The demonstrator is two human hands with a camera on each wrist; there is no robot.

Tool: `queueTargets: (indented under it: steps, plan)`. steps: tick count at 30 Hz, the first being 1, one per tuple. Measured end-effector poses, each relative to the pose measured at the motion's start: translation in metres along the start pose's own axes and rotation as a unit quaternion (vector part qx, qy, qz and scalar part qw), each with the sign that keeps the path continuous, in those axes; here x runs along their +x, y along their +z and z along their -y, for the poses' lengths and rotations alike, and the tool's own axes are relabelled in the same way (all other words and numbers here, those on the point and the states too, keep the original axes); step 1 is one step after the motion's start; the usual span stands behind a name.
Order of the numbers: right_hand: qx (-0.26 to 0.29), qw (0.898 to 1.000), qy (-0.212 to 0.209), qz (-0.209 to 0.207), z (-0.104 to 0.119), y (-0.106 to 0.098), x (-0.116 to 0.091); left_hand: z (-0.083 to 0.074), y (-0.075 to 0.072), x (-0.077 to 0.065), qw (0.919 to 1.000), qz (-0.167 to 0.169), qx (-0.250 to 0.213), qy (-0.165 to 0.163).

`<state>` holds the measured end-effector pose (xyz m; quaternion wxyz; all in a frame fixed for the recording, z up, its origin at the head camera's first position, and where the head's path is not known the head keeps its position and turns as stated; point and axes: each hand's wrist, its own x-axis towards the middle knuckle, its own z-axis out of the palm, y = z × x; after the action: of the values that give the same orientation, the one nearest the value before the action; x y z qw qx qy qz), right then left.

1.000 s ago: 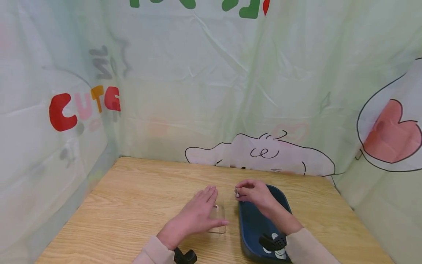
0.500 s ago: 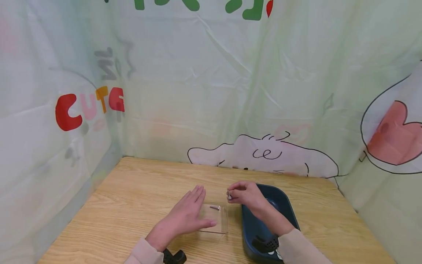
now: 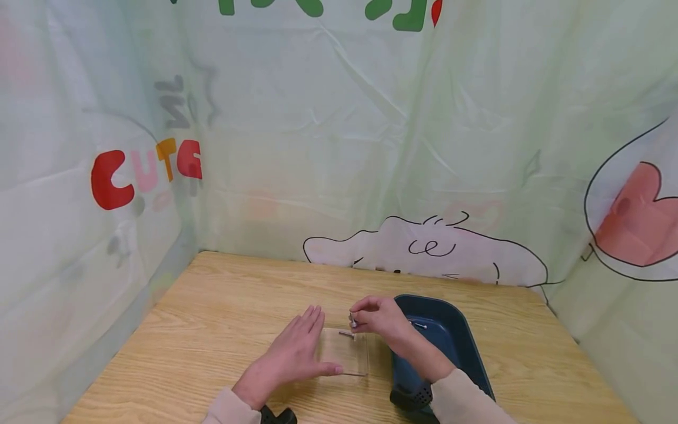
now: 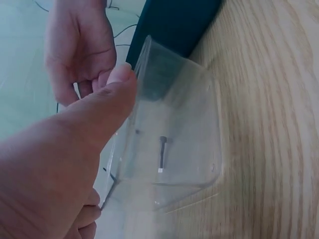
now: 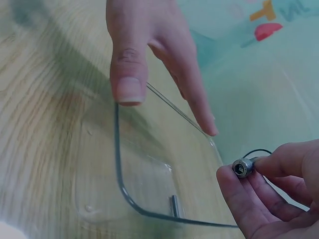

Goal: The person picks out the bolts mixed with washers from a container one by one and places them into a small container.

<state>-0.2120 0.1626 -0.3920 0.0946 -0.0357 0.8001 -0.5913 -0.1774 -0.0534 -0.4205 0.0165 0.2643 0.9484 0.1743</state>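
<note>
1. Sleeves [image 3: 233,407], pale, one pair; a black wrist device [image 3: 412,396] beside the right cuff.
2. Left hand [image 3: 293,354]: fingers straight, thumb spread, grasping nothing; laid along the left side of the clear box, thumb at its near rim.
3. Clear box [image 3: 346,358]: transparent, open-topped, rounded corners; standing on the worktop.
4. Loose bolt [image 3: 346,334]: metal, one; lying on its side in the clear box, towards the far side.
5. Right hand [image 3: 386,324]: thumb and fingertips pinching the held bolt.
6. Held bolt [image 5: 242,168]: metal, socket head; raised near the clear box's far right corner.
7. Tray [image 3: 452,338]: dark blue, deep, right of the clear box, partly beneath the right forearm; slim metallic piece [image 3: 419,325] inside.
8. Worktop [image 3: 249,294]: light wood grain.
9. Curtain [image 3: 296,147]: pale green, cartoon-printed, behind everything.
</note>
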Motion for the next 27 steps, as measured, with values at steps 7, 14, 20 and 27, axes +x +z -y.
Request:
queueTargets:
  steps: [7,14,20,27]
  plan:
    - [-0.017,0.999,-0.002,0.03,0.001,0.017,-0.001,0.0,0.002,-0.003,0.9999,-0.009,0.011,-0.001]
    - [-0.041,0.998,-0.016,0.044,-0.002,0.032,0.0,0.001,0.002,-0.002,0.9999,-0.007,0.007,-0.005]
    - [-0.089,0.994,-0.031,0.057,-0.003,0.045,0.002,0.0,0.002,-0.001,0.9999,0.0,0.001,-0.013]
    - [-0.125,0.99,-0.037,0.05,-0.005,0.054,0.002,0.0,0.002,-0.002,0.9998,0.009,-0.01,-0.015]
